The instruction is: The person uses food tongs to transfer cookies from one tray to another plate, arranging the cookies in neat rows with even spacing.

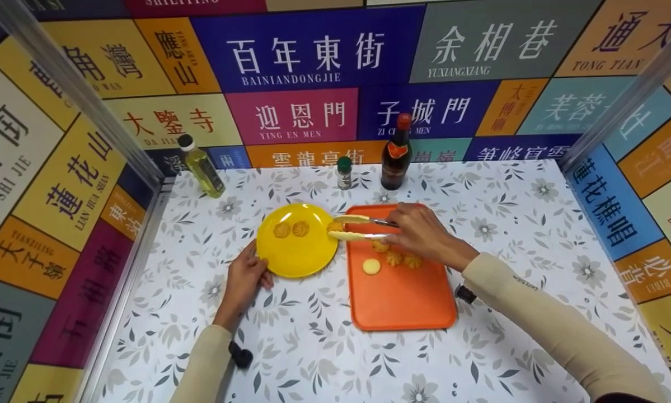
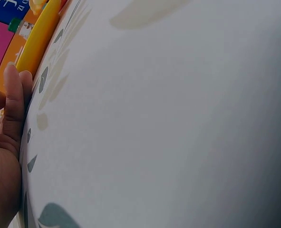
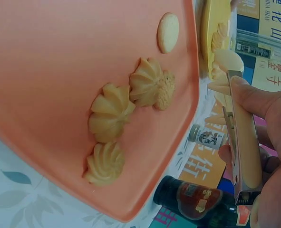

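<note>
My right hand grips metal tongs with pale yellow tips. Between the tips is a cookie, held over the plate's right rim beside the tray. My left hand holds the near left rim of a round yellow plate; its fingers reach the plate edge in the left wrist view. Two swirled cookies lie on the plate. On the orange tray are several ridged cookies and one smooth round cookie, partly covered by my right hand in the head view.
Behind the plate and tray stand a dark bottle with a red cap, a small green-capped jar and an oil bottle. A floral cloth covers the table. Printed panels rise at the back and sides.
</note>
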### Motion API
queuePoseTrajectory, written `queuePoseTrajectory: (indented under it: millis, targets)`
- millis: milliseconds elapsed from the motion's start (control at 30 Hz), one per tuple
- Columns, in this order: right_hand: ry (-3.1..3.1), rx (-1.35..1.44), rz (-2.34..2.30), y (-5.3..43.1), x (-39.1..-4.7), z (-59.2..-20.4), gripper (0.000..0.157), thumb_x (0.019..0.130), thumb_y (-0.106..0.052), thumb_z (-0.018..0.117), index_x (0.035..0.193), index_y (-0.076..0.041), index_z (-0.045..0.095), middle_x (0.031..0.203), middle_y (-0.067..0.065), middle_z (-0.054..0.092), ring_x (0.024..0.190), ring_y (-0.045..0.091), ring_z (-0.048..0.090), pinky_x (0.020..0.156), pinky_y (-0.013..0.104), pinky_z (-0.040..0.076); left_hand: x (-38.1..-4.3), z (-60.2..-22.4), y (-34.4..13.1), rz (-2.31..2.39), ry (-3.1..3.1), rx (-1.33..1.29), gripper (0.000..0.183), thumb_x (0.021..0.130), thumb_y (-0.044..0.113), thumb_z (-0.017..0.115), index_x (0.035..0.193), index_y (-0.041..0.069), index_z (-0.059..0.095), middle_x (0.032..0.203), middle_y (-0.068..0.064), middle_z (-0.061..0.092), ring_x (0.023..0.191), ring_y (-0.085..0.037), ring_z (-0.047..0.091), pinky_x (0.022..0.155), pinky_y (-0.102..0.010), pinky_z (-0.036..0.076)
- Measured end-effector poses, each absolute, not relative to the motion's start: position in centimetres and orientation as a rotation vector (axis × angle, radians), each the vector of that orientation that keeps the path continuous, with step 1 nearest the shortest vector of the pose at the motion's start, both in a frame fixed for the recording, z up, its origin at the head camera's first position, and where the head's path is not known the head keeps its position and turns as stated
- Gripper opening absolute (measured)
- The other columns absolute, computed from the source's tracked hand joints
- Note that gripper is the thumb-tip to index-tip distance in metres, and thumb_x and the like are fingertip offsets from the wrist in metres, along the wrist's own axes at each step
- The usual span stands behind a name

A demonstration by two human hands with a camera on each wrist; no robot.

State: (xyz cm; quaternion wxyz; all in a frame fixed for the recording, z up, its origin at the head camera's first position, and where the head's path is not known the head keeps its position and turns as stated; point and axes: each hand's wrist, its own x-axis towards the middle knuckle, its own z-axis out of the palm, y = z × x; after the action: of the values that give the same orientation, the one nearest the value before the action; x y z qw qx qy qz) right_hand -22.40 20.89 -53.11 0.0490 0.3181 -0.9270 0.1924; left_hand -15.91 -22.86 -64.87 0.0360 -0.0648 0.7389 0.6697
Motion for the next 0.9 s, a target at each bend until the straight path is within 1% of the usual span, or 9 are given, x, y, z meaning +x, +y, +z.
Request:
queuePoseTrajectory:
  millis: [133,333,500,700,900]
  targets:
    - [-2.811,0.977,0.574,20.4,-22.4,-53.1,0.043,0.093,-0.039,0.091,0.11,-0.001,0.081,0.097,0.011,0.07,0.084,0.03,0.069,0.078,0.05,0.061,-15.8,-65.0,-22.9,2.068,2.272,-0.189,0.069,0.11,0.009,0.063,0.173,0.01,0.036,0.077,-0.027,0.071,0.056,-0.029,0.067,0.053,-0.037,0.062]
    - [-2.818,0.96,0.543,19.7,-22.6,-53.3,0.043,0.092,-0.037,0.093,0.11,0.0,0.08,0.096,0.012,0.069,0.082,0.032,0.07,0.073,0.051,0.061,-15.9,-65.0,-22.9,2.081,2.29,-0.157,0.067,0.11,0.007,0.063,0.172,0.006,0.036,0.078,-0.027,0.071,0.056,-0.027,0.068,0.053,-0.035,0.062]
    - [-2.89,0.933,0.538,19.1,-22.8,-53.2,0.046,0.096,-0.043,0.088,0.114,-0.001,0.08,0.101,0.011,0.069,0.086,0.03,0.069,0.076,0.048,0.062,-15.9,-65.1,-23.0,2.074,2.296,-0.156,0.067,0.111,0.009,0.063,0.172,0.007,0.036,0.079,-0.027,0.072,0.056,-0.027,0.068,0.053,-0.034,0.062]
    - [-2.932,0.931,0.556,18.2,-23.2,-53.2,0.048,0.097,-0.046,0.085,0.115,-0.002,0.08,0.105,0.011,0.07,0.086,0.028,0.067,0.075,0.046,0.061,-15.9,-65.0,-23.0,2.089,2.277,-0.157,0.068,0.111,0.009,0.063,0.172,0.006,0.035,0.079,-0.028,0.071,0.056,-0.027,0.068,0.053,-0.035,0.062]
    - [-3.021,0.909,0.583,17.5,-23.5,-53.2,0.048,0.1,-0.047,0.082,0.122,-0.004,0.08,0.113,0.011,0.069,0.09,0.026,0.065,0.08,0.044,0.062,-15.9,-65.0,-23.0,2.066,2.285,-0.166,0.068,0.111,0.011,0.063,0.173,0.008,0.035,0.079,-0.026,0.072,0.057,-0.028,0.068,0.054,-0.036,0.063]
